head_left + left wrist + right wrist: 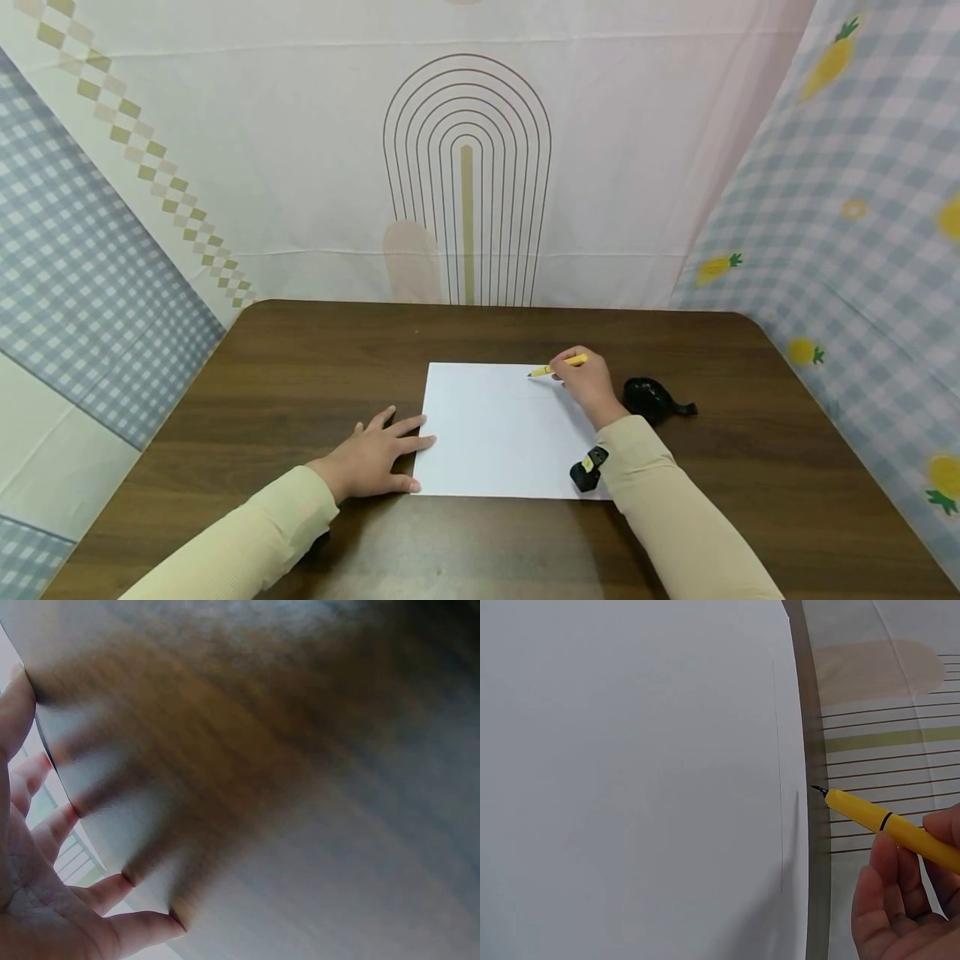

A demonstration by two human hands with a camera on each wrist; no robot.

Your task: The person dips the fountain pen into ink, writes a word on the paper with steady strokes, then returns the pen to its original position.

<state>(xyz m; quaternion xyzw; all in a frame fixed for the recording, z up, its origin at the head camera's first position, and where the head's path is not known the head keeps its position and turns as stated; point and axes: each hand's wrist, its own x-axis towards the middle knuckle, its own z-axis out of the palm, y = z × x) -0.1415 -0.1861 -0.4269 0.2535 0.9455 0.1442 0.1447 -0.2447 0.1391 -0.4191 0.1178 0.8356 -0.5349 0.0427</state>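
Note:
A white sheet of paper (pixel 487 442) lies on the wooden table. My right hand (pixel 587 383) pinches a yellow fountain pen (pixel 862 814) over the sheet's far right part. Its dark nib points left in the head view; whether it touches the paper cannot be told. A thin line (pixel 780 780) runs along the paper near one edge in the right wrist view. My left hand (pixel 375 457) rests with fingers spread at the sheet's left edge, some fingertips on the paper. In the left wrist view, the left hand (pixel 45 892) shows its palm side and extended fingers.
A glossy black rounded object (pixel 651 400) with a narrow tail lies on the table (pixel 337 350) to the right of my right hand. A small black device (pixel 588 471) sits at my right cuff. Patterned cloths (pixel 300 150) hang behind the table and at both sides.

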